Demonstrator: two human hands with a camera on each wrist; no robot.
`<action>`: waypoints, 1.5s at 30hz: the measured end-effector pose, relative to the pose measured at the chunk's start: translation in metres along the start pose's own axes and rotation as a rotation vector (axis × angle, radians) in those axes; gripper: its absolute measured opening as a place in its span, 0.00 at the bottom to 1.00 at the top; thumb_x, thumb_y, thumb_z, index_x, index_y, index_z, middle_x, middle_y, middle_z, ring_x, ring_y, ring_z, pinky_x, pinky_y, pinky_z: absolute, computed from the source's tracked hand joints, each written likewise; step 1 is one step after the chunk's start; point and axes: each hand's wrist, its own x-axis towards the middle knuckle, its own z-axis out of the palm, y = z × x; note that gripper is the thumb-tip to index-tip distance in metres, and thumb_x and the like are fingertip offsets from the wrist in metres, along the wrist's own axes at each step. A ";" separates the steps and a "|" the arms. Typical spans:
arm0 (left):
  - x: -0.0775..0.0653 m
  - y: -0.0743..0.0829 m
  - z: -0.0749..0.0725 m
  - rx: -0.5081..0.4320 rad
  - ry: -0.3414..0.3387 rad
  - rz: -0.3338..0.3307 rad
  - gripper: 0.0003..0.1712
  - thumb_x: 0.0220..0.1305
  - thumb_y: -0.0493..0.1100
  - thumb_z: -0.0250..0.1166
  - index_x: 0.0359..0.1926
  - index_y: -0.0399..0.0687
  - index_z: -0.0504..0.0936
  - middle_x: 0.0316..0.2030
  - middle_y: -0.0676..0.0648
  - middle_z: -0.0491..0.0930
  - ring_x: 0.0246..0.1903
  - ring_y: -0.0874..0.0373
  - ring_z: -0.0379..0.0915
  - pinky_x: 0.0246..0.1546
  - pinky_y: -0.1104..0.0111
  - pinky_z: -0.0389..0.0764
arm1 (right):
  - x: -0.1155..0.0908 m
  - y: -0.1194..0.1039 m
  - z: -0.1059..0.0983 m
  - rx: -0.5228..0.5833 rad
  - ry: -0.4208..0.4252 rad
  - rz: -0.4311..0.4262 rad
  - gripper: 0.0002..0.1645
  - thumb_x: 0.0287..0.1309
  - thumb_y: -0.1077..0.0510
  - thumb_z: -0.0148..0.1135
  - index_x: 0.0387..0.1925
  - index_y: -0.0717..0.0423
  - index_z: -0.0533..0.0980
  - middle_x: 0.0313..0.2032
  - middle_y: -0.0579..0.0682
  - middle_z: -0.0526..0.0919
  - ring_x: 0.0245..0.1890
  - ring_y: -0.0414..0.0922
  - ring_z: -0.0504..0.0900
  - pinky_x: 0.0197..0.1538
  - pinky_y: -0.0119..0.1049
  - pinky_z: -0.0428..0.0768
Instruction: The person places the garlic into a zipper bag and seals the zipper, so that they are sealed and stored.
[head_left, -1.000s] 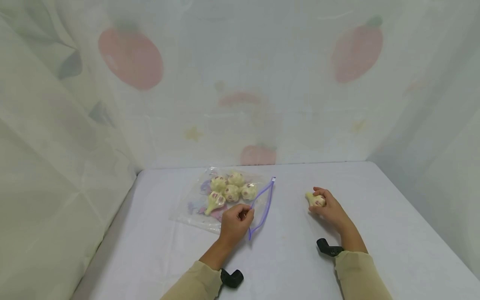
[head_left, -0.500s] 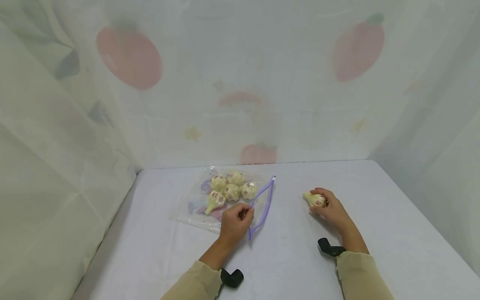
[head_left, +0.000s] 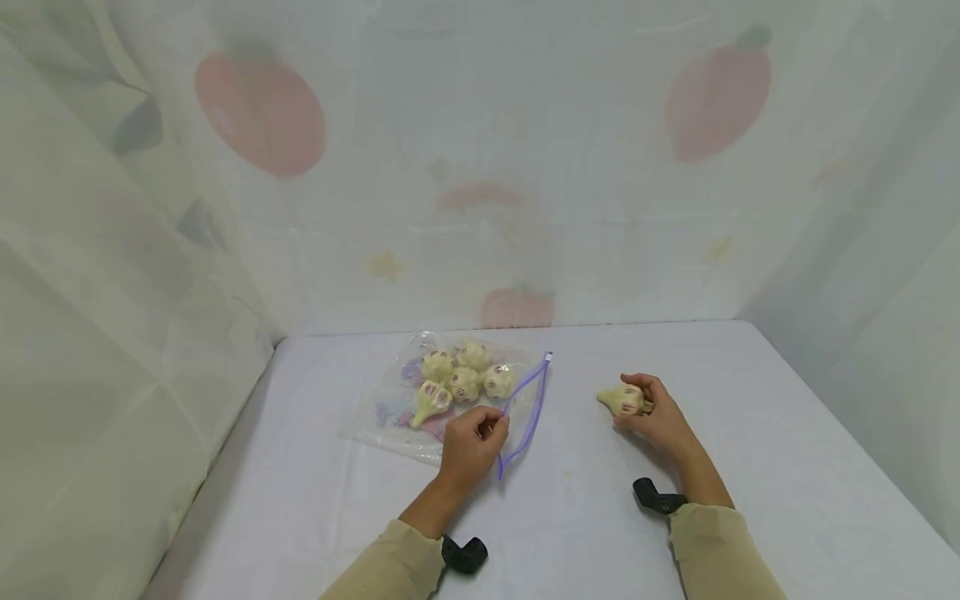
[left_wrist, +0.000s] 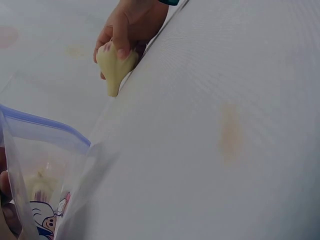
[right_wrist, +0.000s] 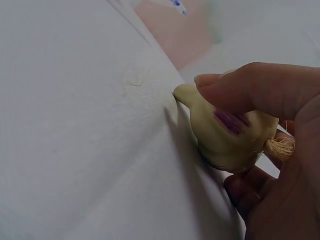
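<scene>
My right hand grips a garlic bulb between thumb and fingers, close over the white table. Its pale stem points left, and in the right wrist view the bulb shows a purple patch and a tuft of dry roots by the palm. My left hand pinches the near side of a clear zip bag by its mouth. The bag's purple zip faces right and gapes. Several garlic bulbs lie inside. The left wrist view shows the raised bag mouth; the left fingers are mostly hidden.
The white-covered table ends at a fabric backdrop printed with fruit. More fabric hangs at the left and right. A black wrist device sits at the left cuff, another wrist device at the right.
The garlic bulb in my right hand has shifted and turned a little, so its stem reaches farther left and more of it shows. My left hand and the bag stay put.
</scene>
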 end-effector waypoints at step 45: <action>0.000 -0.001 -0.001 0.003 -0.008 -0.008 0.06 0.52 0.30 0.71 0.26 0.44 0.84 0.18 0.53 0.78 0.16 0.63 0.66 0.20 0.82 0.66 | -0.003 -0.005 0.005 -0.107 0.101 0.036 0.45 0.45 0.46 0.79 0.62 0.55 0.70 0.54 0.54 0.78 0.47 0.46 0.73 0.45 0.27 0.72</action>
